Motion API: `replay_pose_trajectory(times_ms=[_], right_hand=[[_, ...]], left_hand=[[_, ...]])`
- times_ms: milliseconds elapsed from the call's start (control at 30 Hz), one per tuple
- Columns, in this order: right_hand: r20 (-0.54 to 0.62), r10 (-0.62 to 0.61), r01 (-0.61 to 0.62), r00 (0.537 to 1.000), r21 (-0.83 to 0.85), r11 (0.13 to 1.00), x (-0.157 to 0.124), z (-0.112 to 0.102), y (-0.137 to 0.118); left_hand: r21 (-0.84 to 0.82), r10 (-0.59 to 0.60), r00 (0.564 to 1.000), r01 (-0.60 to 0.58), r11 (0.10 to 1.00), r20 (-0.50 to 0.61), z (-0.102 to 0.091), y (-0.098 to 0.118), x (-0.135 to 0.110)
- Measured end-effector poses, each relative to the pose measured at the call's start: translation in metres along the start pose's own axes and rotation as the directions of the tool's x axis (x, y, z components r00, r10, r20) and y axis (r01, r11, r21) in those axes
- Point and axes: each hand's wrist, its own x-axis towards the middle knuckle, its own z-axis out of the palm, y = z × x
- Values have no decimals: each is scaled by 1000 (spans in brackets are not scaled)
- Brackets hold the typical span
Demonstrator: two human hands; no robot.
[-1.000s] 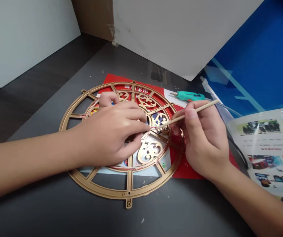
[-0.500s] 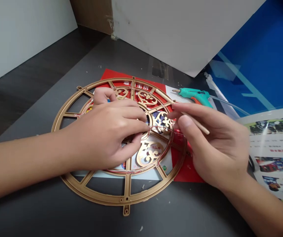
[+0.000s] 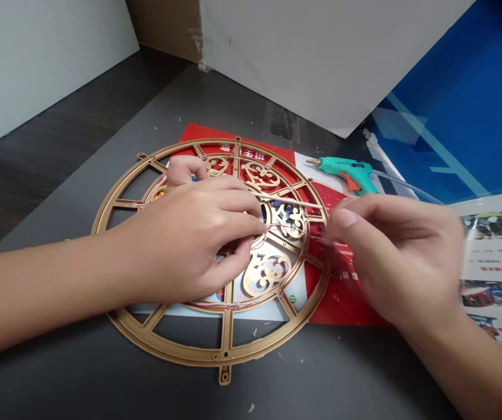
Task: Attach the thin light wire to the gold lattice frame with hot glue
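A round gold openwork frame (image 3: 189, 356), with spokes and scroll ornaments, lies flat over printed sheets. Bent across it, my left hand (image 3: 202, 233) has its index fingertip down by the inner ring, where a thin wire (image 3: 292, 227) emerges; its thumb is tucked beneath. My right hand (image 3: 399, 256) is closed in a pinch at the frame's right side, and the wire runs taut toward its fingertips, which are blurred. A thin wooden stick (image 3: 294, 201) lies across the scrollwork, between both hands. Red and pale wires follow the frame's middle ring.
A teal glue gun (image 3: 347, 168) rests behind my right hand. Beneath the frame is a red and white printed sheet (image 3: 320, 303); another printed sheet (image 3: 491, 233) is at the right. White panels (image 3: 303, 58) stand at the back of the dark table (image 3: 123, 391).
The stick has left my right hand's fingers and now lies across the frame. My right hand has moved right and closed into a pinch; my left hand has stayed put.
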Motion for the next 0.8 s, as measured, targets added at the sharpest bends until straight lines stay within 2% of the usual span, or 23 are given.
replay_pose_trajectory(times_ms=[67, 100, 200, 300, 400, 500, 600, 700, 800], right_hand=[[-19, -145, 138, 989, -206, 969, 6, -11, 2], [-2, -168, 161, 986, -276, 948, 10, -16, 5], [129, -115, 160, 985, -430, 889, 24, -24, 20], [332, -89, 268, 939, -547, 793, 34, -20, 33], [406, -55, 318, 912, -615, 722, 37, -12, 38], [360, -20, 274, 933, -672, 688, 39, -11, 36], [273, -24, 194, 962, -618, 762, 40, -15, 26], [84, -19, 48, 996, -352, 935, 40, -18, 7], [-81, 66, -72, 994, -70, 995, 36, -21, -16]], left_hand=[[7, 10, 1000, -10, 1000, -12, 0, 1, 1], [8, 14, 1000, -14, 1000, -21, 0, 1, 1], [-2, 8, 1000, -8, 1000, -26, 1, 1, 0], [1, 1, 999, -1, 1000, -37, 2, 0, -1], [4, 7, 999, -7, 1000, -45, 3, -1, -2], [6, 13, 999, -13, 1000, -37, 3, -1, -2], [17, 11, 999, -11, 1000, -40, 2, -2, -2], [6, 1, 1000, -1, 1000, -27, 2, -2, -2], [-1, 3, 1000, -3, 1000, -18, 2, -1, -1]])
